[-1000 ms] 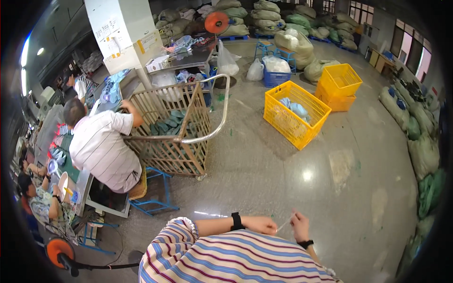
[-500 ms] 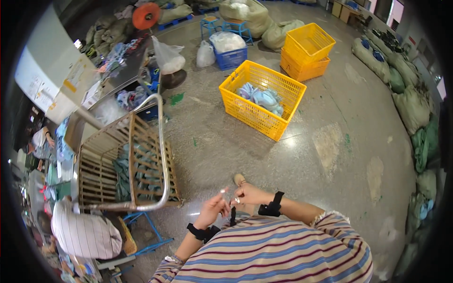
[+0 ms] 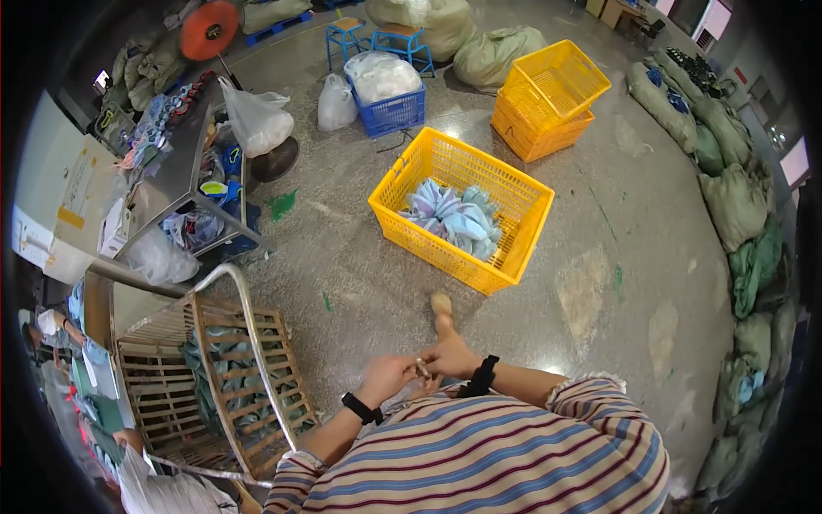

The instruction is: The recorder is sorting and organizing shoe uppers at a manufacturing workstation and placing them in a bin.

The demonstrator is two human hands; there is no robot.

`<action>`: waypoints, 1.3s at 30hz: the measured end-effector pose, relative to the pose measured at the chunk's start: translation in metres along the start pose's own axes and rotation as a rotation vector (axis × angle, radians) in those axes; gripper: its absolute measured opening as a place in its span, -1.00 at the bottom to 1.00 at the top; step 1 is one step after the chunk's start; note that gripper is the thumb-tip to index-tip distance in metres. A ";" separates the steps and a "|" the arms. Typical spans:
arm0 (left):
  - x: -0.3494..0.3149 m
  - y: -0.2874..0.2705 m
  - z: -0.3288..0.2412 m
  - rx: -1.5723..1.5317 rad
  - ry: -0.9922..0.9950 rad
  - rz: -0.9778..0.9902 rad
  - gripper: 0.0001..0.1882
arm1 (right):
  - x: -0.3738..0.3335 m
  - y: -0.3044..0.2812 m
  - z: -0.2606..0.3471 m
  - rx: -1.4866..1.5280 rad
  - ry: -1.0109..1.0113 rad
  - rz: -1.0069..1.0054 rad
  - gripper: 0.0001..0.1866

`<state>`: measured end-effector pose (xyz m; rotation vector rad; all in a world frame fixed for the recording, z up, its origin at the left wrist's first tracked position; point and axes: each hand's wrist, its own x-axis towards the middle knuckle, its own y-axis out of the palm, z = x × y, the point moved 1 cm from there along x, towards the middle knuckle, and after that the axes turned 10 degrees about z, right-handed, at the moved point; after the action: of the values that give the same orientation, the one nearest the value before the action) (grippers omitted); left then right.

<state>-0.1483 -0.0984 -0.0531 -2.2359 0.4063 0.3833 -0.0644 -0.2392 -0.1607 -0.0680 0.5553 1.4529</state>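
- Because it's so small, the pale item (image 3: 422, 369) sits pinched between left hand (image 3: 390, 378) and right hand (image 3: 451, 357), likely for control; kind unclear.
- Yellow plastic crate (image 3: 435, 248) corrals blue fabric bundles (image 3: 454, 218), presumably for cleanliness.

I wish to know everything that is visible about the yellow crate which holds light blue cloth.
The yellow crate looks like plastic: rectangular, open-topped, with slotted walls and a rim around the top. It stands upright on the grey floor, apart from the blue crate behind it. Bunched, mostly light blue cloth lies inside.
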 end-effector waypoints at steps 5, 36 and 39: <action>0.032 -0.048 0.049 -0.159 -0.276 -0.103 -0.81 | 0.038 -0.124 0.032 -0.083 0.315 -0.156 -0.84; 0.073 0.014 0.147 -0.580 -0.674 -0.288 -0.67 | 0.101 -0.438 -0.067 -0.930 0.651 -0.626 -0.76; 0.088 0.009 0.179 -0.739 -0.639 -0.383 -0.60 | 0.119 -0.448 -0.034 -0.675 0.382 -0.944 -0.79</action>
<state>-0.0980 0.0194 -0.2058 -2.6178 -0.5870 1.1258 0.3512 -0.2048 -0.3653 -1.0207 0.2378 0.6284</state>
